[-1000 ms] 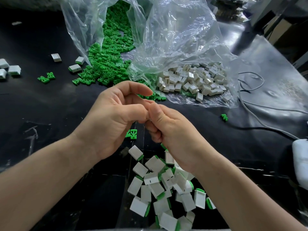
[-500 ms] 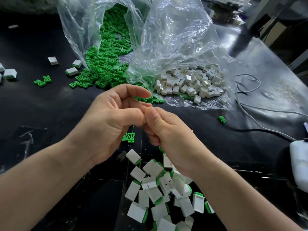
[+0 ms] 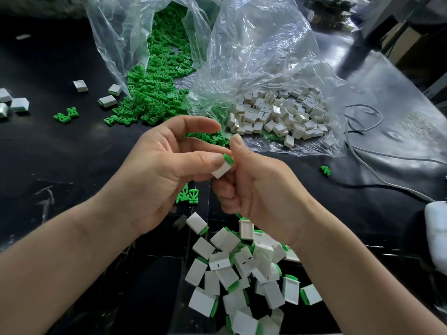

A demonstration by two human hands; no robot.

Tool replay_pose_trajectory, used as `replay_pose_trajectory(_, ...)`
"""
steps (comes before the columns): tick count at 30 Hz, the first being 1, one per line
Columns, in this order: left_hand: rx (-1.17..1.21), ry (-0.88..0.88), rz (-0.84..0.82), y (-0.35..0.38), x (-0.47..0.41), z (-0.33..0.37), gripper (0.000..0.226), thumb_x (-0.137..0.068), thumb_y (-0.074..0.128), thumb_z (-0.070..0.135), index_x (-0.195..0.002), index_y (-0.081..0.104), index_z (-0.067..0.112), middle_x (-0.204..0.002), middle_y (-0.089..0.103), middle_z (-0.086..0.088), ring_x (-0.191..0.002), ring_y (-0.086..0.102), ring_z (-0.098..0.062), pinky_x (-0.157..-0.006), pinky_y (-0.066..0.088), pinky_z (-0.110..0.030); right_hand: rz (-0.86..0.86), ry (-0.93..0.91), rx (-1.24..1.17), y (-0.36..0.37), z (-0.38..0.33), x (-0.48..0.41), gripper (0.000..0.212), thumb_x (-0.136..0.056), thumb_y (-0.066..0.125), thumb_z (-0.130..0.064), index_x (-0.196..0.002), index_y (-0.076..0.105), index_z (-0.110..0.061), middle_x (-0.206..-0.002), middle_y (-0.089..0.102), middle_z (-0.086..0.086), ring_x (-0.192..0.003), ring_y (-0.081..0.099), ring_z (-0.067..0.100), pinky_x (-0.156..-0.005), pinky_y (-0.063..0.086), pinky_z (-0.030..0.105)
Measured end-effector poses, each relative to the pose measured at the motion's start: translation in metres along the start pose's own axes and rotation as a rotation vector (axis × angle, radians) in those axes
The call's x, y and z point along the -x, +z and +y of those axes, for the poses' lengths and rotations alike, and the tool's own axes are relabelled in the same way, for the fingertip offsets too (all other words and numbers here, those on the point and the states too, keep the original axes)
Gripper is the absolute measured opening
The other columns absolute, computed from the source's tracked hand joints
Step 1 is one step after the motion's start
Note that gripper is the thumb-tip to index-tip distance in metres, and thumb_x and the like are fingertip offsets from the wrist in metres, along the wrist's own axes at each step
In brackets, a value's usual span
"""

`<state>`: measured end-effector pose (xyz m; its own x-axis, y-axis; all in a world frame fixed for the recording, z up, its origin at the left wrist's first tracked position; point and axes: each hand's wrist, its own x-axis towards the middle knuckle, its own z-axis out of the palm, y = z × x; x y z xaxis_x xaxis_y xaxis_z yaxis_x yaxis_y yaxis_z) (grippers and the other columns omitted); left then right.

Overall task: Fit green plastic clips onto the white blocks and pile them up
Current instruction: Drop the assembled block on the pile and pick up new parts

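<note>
My left hand (image 3: 154,175) and my right hand (image 3: 256,189) meet at the centre over the black table. Between their fingertips sits a white block (image 3: 221,169) with a green clip (image 3: 228,158) showing at its upper end; my left thumb presses on it and my right fingers pinch it. Below my hands lies a pile of white blocks with green clips fitted (image 3: 242,272). Loose green clips (image 3: 154,93) spill from a clear plastic bag at the back. Plain white blocks (image 3: 278,114) lie in a second clear bag to the right.
Two loose green clips (image 3: 189,195) lie under my hands, one more green clip (image 3: 325,170) at right. Scattered white blocks (image 3: 106,95) and a pair of clips (image 3: 65,115) sit at left. Grey cables (image 3: 367,160) run along the right, near a white object (image 3: 436,233).
My hands have parted slightly, and the white block with its green clip now shows between the fingertips; before, it was hidden inside the closed fingers.
</note>
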<state>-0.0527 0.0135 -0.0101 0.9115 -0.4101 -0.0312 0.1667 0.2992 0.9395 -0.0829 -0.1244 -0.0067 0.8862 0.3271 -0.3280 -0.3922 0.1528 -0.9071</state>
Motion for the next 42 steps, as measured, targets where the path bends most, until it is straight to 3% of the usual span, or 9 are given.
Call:
replay_pose_trajectory(3,-0.003,0.020,0.041,0.001,0.000,0.000,0.046,-0.048,0.073,0.007,-0.091,0.060,0.014,-0.070,0.072,-0.006,-0.064,0.069,-0.018,-0.062,0.055,-0.028,0.094,-0.012,0.230,-0.010,-0.004,0.001,0.067,-0.076,0.029,-0.063,-0.078,0.066,-0.007,-0.052,0.046,0.000,-0.046,0.038,0.008,-0.045,0.030,0.019)
replay_pose_trajectory(6,-0.172,0.062,0.010,0.000,0.002,0.001,0.044,-0.046,0.080,0.004,-0.084,0.064,0.019,-0.071,0.072,-0.006,-0.060,0.067,-0.014,-0.050,0.052,-0.022,0.467,-0.148,0.667,-0.030,-0.008,-0.001,0.046,-0.086,0.043,-0.053,-0.073,0.068,-0.017,-0.053,0.052,-0.007,-0.046,0.043,0.002,-0.051,0.036,0.020)
replay_pose_trajectory(10,-0.394,0.015,-0.314,0.006,0.013,0.003,0.030,-0.055,0.083,0.021,-0.082,0.070,0.024,-0.077,0.073,-0.003,-0.060,0.067,-0.013,-0.048,0.052,-0.022,0.859,-0.250,1.137,-0.066,-0.007,-0.013,0.027,-0.091,0.053,-0.031,-0.112,0.064,-0.017,-0.105,0.060,0.003,-0.097,0.054,0.015,-0.084,0.038,0.026)
replay_pose_trajectory(13,-0.468,0.031,-0.201,0.009,0.011,0.001,0.026,-0.060,0.080,0.033,-0.080,0.070,0.019,-0.075,0.073,-0.004,-0.059,0.068,-0.013,-0.046,0.049,-0.019,0.917,-0.158,1.285,-0.087,-0.007,-0.016,0.040,-0.091,0.052,-0.023,-0.131,0.049,-0.014,-0.133,0.047,0.009,-0.125,0.039,0.025,-0.104,0.026,0.031)
replay_pose_trajectory(19,-0.274,-0.018,0.239,-0.004,-0.004,0.003,0.015,-0.084,0.058,0.001,-0.079,0.062,0.015,-0.062,0.070,0.000,-0.048,0.062,-0.008,-0.041,0.044,-0.014,0.888,-0.074,1.404,-0.100,0.001,-0.023,0.035,-0.089,0.054,-0.018,-0.123,0.052,-0.009,-0.127,0.051,0.014,-0.118,0.043,0.031,-0.097,0.031,0.035)
replay_pose_trajectory(25,-0.265,-0.093,0.286,-0.008,-0.006,0.000,0.014,-0.085,0.057,0.002,-0.080,0.061,0.015,-0.061,0.069,0.001,-0.050,0.063,-0.008,-0.042,0.047,-0.015,0.839,-0.231,1.227,-0.085,-0.003,-0.022,0.012,-0.083,0.064,-0.023,-0.091,0.059,-0.016,-0.093,0.060,0.001,-0.088,0.054,0.017,-0.072,0.035,0.021)
replay_pose_trajectory(30,-0.242,-0.211,0.170,-0.002,-0.005,-0.002,0.025,-0.064,0.067,0.027,-0.083,0.062,0.012,-0.067,0.069,-0.004,-0.054,0.065,-0.012,-0.046,0.051,-0.019,0.463,-0.479,0.915,-0.026,-0.002,-0.015,0.015,-0.075,0.072,-0.022,-0.083,0.059,-0.024,-0.078,0.060,-0.010,-0.069,0.055,0.000,-0.063,0.042,0.009)
replay_pose_trajectory(35,-0.438,-0.105,0.376,-0.014,-0.011,0.005,0.019,-0.081,0.061,-0.003,-0.076,0.063,0.015,-0.059,0.061,0.000,-0.040,0.055,-0.001,-0.041,0.045,-0.014,0.387,-0.413,1.002,-0.014,0.008,-0.013,0.026,-0.079,0.068,-0.026,-0.103,0.063,-0.017,-0.089,0.061,-0.006,-0.080,0.052,0.005,-0.072,0.041,0.019)
replay_pose_trajectory(42,-0.687,-0.030,0.369,-0.017,-0.014,0.003,0.018,-0.078,0.067,0.002,-0.072,0.064,0.019,-0.064,0.060,0.000,-0.045,0.051,0.000,-0.037,0.034,-0.006,0.269,-0.419,1.370,-0.007,0.015,-0.016,0.041,-0.081,0.066,-0.025,-0.120,0.057,-0.016,-0.120,0.056,0.001,-0.112,0.046,0.021,-0.087,0.028,0.022)
